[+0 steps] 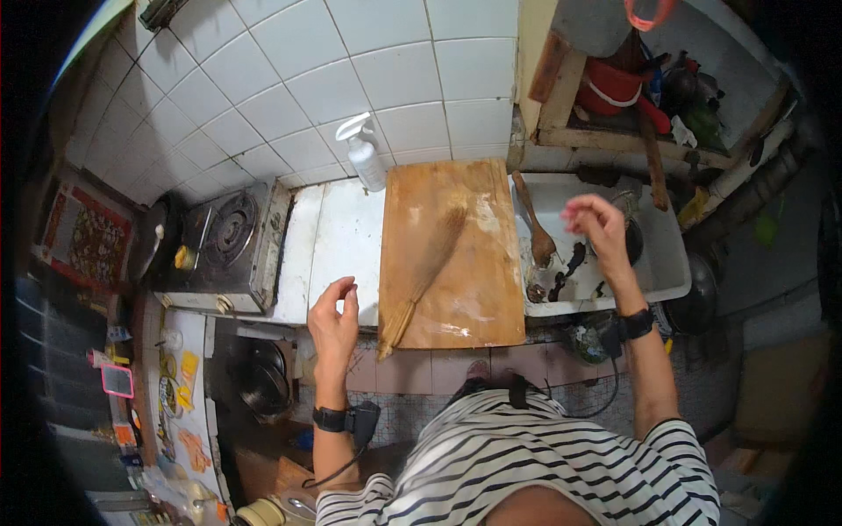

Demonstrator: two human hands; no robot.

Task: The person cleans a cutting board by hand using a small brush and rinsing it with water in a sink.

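Note:
My left hand (335, 319) hovers by the front edge of the white tiled counter (339, 237), just left of a wooden board (421, 187). It holds nothing, and its thumb and fingers are apart. On the board a straw whisk brush (427, 266) lies aslant, its handle end poking past the front left corner. Over the white sink (664, 269), my right hand (600, 227) is raised with bent fingers and nothing visible in it. Beneath that hand are a wooden ladle-like tool (536, 230), dark scraps (575, 258) and a round dark vessel, partly hidden.
A white spray bottle (365, 161) stands behind the board against the tiled wall. To the left is a gas stove (230, 243), with a dark wok (158, 237) beyond it. A red plastic dipper (612, 85) sits on the window ledge. Dark pans (263, 378) rest under the counter.

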